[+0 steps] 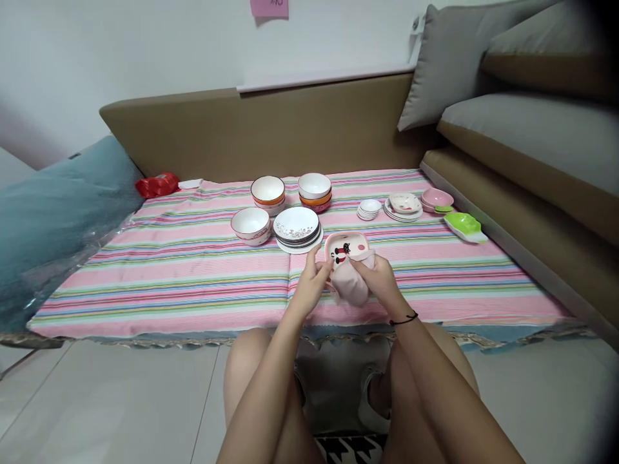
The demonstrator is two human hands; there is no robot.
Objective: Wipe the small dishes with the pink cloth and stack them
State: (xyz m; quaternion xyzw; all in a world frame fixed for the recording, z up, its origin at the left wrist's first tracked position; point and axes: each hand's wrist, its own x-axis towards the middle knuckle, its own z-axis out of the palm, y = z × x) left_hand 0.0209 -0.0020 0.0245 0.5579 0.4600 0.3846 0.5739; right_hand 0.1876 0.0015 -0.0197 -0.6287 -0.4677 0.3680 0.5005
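In front of me, over the striped cloth, is a pink-rimmed dish with dark and red cartoon figures inside. My left hand grips its left edge, thumb on the rim. My right hand is closed on a pale pink cleaning cloth, which lies against the dish's near right part and hangs below it. The dish's near side is partly hidden by the cloth. Just beyond my left hand stands a stack of plates, the top one white with a floral pattern.
Stacked bowls and more bowls stand behind the plates, beside a single-looking bowl. Rightward are small saucers, plates with a bowl, pink bowls and a green dish. A red package lies far left.
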